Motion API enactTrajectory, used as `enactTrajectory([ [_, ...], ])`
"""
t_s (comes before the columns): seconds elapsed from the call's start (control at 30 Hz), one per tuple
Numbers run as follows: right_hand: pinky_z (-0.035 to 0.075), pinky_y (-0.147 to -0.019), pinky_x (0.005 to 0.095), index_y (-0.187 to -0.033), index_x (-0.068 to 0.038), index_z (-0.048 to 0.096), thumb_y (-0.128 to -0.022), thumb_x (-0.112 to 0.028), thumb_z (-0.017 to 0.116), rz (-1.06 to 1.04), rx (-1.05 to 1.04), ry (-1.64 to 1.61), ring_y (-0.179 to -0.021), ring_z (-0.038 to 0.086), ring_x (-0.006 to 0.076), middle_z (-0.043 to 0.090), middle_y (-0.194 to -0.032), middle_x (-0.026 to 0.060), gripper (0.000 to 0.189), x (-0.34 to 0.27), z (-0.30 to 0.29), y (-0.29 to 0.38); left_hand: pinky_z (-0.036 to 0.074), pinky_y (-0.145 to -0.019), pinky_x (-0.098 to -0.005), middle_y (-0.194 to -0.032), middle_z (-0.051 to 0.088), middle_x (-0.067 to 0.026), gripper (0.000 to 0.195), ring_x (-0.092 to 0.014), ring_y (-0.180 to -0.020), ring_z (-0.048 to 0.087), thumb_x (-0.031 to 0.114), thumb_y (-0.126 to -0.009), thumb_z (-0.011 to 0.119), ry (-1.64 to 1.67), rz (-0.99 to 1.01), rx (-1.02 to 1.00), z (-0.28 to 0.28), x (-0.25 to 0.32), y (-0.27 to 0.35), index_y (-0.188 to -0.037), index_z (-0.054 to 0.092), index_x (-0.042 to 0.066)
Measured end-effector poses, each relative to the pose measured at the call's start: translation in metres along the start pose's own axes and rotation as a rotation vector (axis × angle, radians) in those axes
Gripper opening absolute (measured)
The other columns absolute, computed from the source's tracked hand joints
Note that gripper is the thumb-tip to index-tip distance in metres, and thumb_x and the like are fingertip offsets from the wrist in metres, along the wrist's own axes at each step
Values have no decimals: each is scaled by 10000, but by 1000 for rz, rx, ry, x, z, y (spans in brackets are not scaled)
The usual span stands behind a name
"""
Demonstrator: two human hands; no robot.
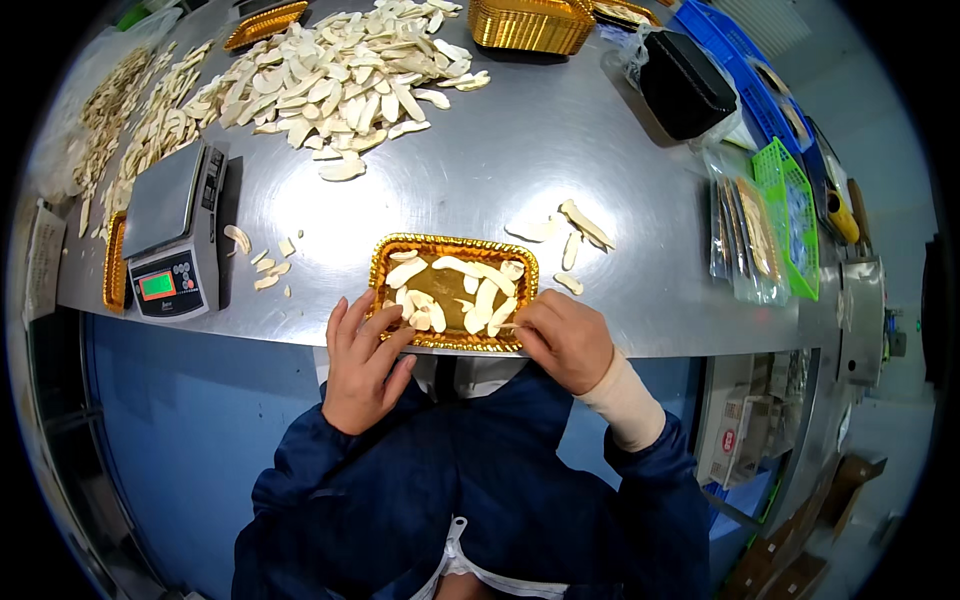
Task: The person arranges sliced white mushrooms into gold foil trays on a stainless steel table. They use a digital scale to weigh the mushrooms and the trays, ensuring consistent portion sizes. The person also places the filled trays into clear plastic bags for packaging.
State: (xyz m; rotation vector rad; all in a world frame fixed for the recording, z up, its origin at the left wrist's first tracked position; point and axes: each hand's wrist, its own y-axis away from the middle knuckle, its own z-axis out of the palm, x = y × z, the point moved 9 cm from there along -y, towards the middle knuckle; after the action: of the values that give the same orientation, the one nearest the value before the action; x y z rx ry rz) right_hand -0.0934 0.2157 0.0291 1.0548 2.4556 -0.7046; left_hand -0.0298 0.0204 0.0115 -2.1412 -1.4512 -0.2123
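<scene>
A gold foil-like tray (450, 241) with a crimped rim lies at the steel table's front edge. Pale dried slices (486, 300), perhaps mushroom, are spread inside it, with bare gold showing in the middle. My left hand (365, 365) reaches over the tray's left front corner, fingers apart, its fingertips at a small cluster of slices (421, 311). At the right front corner, my right hand (562, 337) pinches a thin slice (508, 325), seen edge-on. Just beyond that hand lie a few loose slices (587, 225) on the metal.
A digital scale (169, 232) with a lit display stands left, small fragments (271, 268) beside it. Behind is a large slice heap (352, 75). Stacked gold trays (531, 28), a black block-like object (688, 84), bagged slices (746, 232) and a green basket (787, 217) stand farther off.
</scene>
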Motion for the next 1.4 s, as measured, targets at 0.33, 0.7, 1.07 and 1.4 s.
enactTrajectory([
  [0.33,497,-627,342,-913,-63,626,-835,-121,643,237,96,108,-713,624,273,610,-826,95,98,57,-33,4,242,-1085,-569,-1206,566,-114,280,-380,-1294,400,67,-800,641,-29,-45,106,-16,-16,5,-1079,623,66],
  [0.7,492,-654,351,-948,-74,609,-825,-182,661,511,-33,26,-735,616,260,581,-908,97,171,110,-12,31,263,-1085,-562,-1173,585,-111,249,-375,-1261,444,40,-803,642,-16,-142,213,-35,-40,10,-1051,630,60],
  [1.07,459,-576,288,-897,-61,615,-839,-87,666,306,28,-336,-611,563,190,569,-787,68,82,19,6,-22,282,-1076,-536,-1166,591,-106,218,-364,-1260,448,56,-817,627,56,-171,218,-28,-41,17,-1035,640,61],
  [1.4,506,-626,335,-960,-81,612,-848,-129,638,128,12,-170,-729,651,260,607,-869,87,125,-23,53,-58,258,-1079,-559,-1206,574,-105,260,-367,-1289,414,71,-806,638,42,-98,167,-21,-28,10,-1066,631,67],
])
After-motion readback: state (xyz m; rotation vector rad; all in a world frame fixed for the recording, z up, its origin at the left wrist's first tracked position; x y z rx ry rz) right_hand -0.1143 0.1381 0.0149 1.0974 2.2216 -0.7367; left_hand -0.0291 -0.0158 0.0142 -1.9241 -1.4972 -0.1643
